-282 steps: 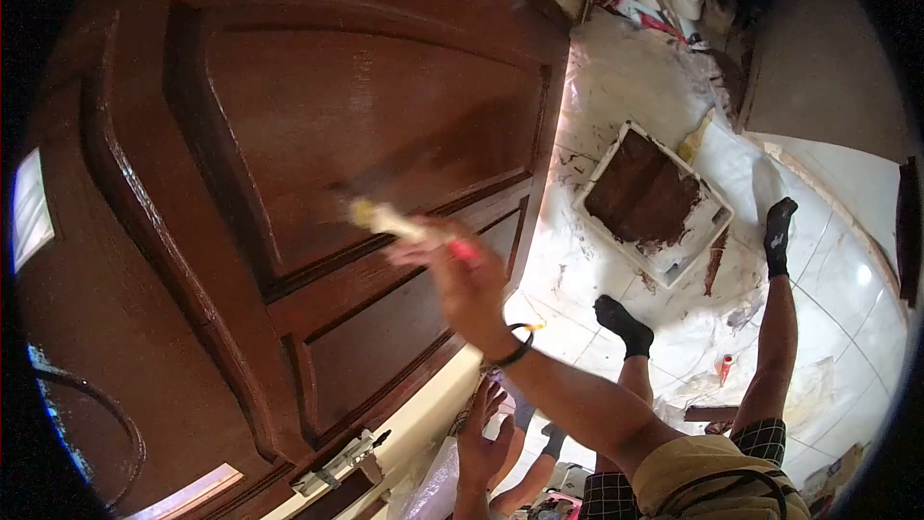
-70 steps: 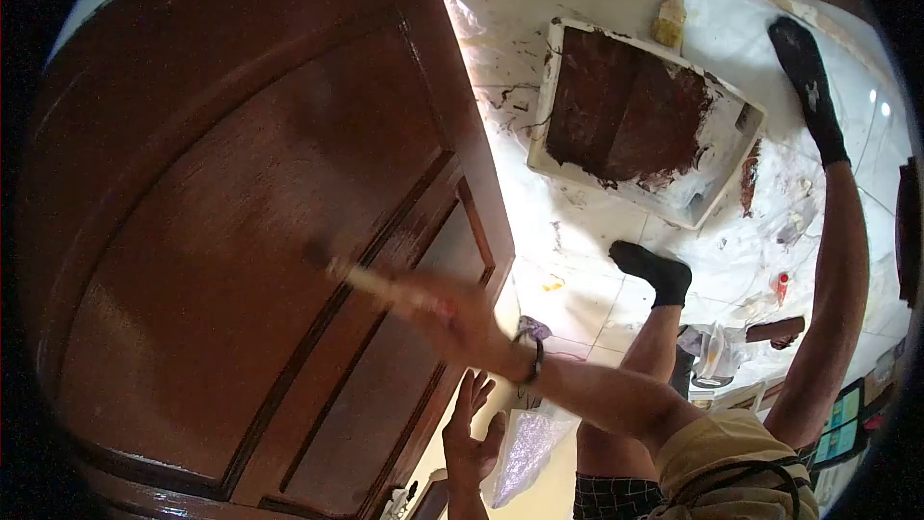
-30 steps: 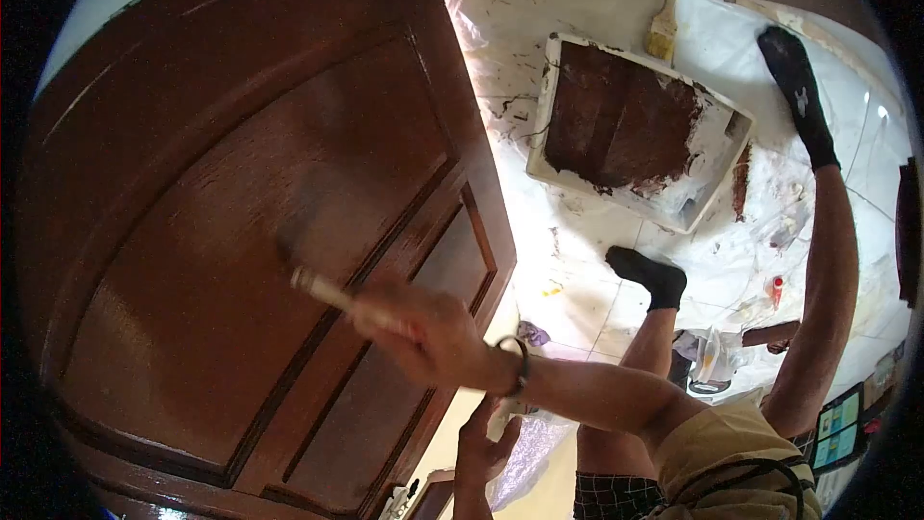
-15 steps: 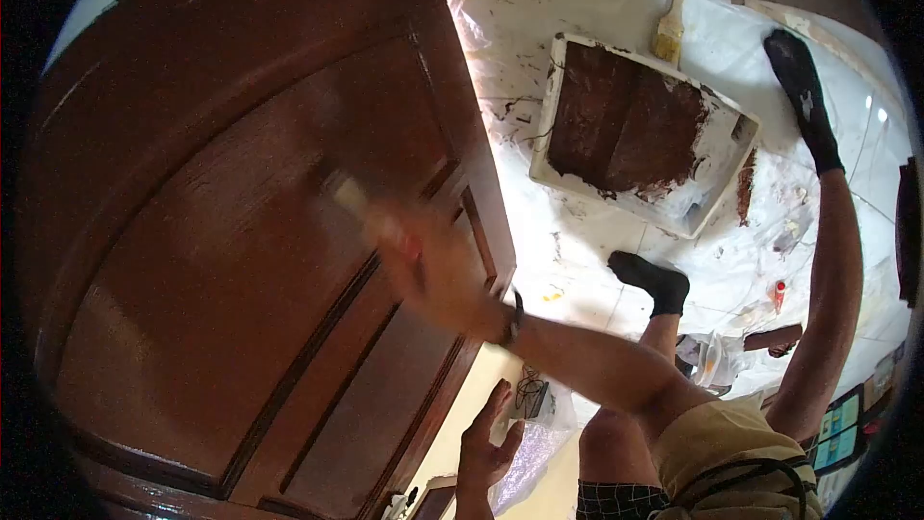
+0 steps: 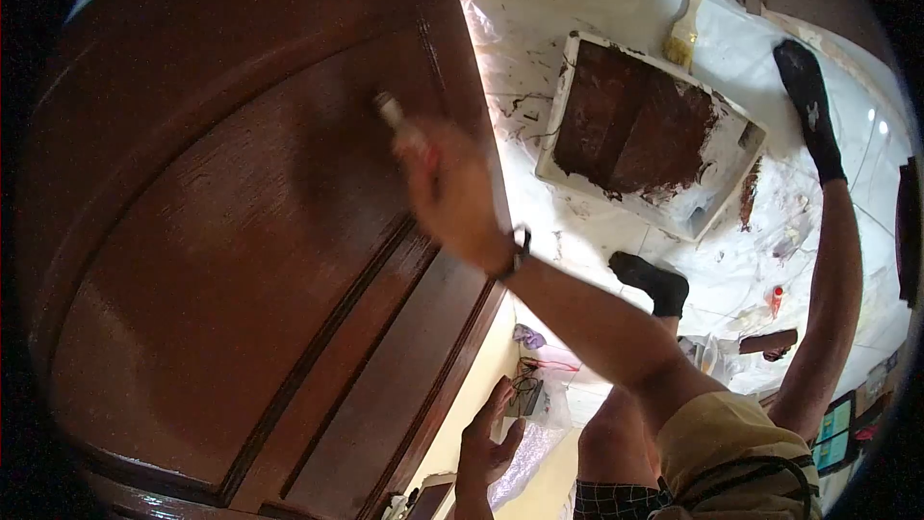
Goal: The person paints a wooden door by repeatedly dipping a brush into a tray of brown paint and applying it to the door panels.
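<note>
My right hand [image 5: 452, 195], with a dark band at the wrist, is closed round a small paintbrush [image 5: 390, 111]. The brush's pale end points up and left over the upper part of a large reddish-brown panelled wooden door [image 5: 221, 260]; whether the bristles touch the wood is hard to tell. The surface looks glossy in places. Down near the door's lower right edge, my left hand [image 5: 489, 448] has its thumb and fingers apart and holds nothing.
A paint-stained tray [image 5: 635, 130] lies on the plastic-covered floor [image 5: 712, 274], with a wide brush [image 5: 684, 34] beside it. Two feet in dark socks [image 5: 808, 87] [image 5: 653, 281], a red-capped item [image 5: 777, 301] and a brown block [image 5: 768, 342] are on the right.
My right hand and the brush have moved up and slightly right across the door. The view has shifted slightly, and a purple item shows near the door's edge. My left hand has stayed about where it was.
</note>
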Tool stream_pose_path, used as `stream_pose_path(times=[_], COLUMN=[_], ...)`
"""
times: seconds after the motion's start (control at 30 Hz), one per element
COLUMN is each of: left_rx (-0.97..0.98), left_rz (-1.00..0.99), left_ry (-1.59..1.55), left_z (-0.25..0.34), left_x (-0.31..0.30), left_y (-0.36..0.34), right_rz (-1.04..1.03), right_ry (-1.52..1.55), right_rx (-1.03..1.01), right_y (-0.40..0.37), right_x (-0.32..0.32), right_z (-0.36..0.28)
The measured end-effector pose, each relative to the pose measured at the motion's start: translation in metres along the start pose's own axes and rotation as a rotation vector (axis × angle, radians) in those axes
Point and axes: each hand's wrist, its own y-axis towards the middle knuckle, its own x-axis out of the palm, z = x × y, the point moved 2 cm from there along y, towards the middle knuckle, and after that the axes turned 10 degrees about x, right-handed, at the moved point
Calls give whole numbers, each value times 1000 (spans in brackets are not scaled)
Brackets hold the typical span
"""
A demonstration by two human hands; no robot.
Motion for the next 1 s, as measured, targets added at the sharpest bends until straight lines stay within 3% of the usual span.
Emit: stream_pose_path(times=[0.1,0.2,0.3,0.37,0.47,0.5,0.63,0.73,0.83,0.87,0.9,1.0], left_rx=[-28,-18,41,59,59,59,24,59,66,57,49,65], left_rz=[-33,-14,2,19,38,43,2,33,54,51,47,70], left_ry=[17,-13,15,19,-2,-15,-3,-40,-30,-10,11,-44], left_z=[-2,1,0,0,-2,-2,4,3,4,7,8,11], left_x=[-1,-3,-7,-9,-8,-7,-7,-7,-6,-6,-6,-5], left_y=[1,-1,-6,-9,-14,-15,-18,-23,-28,-30,-33,-44], right_rz=[-280,-151,29,156,180,68,-198,-207,-19,55,20,14], right_ry=[295,72,29,-105,-140,-148,102,213,73,28,-107,-15], right_rx=[30,-100,314,93,-116,11,-227,-110,144,65,137,46], right_y=[-38,-32,31,66,70,54,-1,-12,41,62,73,61], right_x=[-29,-39,-31,-14,13,16,-10,-30,-23,-20,-17,15], right_z=[-73,-54,9,38,26,11,-81,-87,-17,-5,-2,-4])
